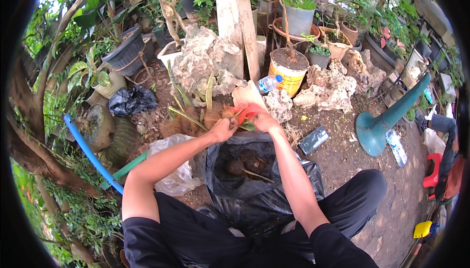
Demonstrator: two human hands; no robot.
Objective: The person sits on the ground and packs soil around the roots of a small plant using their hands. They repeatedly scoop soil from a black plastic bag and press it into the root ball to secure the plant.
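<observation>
My left hand (224,129) is closed at the left side of a bunch of red plastic netting or twine (249,111). My right hand (267,122) grips the same red bunch from the right, partly covering it. Left of it lie brown fibrous root balls (189,120), with long snake plant leaves (176,88) sticking up. Below both hands, between my legs, stands a black plastic bag (238,183) with its mouth spread wide. Inside it are a brown fibrous clump (235,167) and a thin stalk (259,176).
A clear plastic bag (176,179) lies left of the black one. To the right are a phone (314,140), a green horn-shaped object (385,119) and a water bottle (396,150). Rocks (205,55) and a yellow pot (289,69) stand ahead. Another person's leg (444,128) shows at far right.
</observation>
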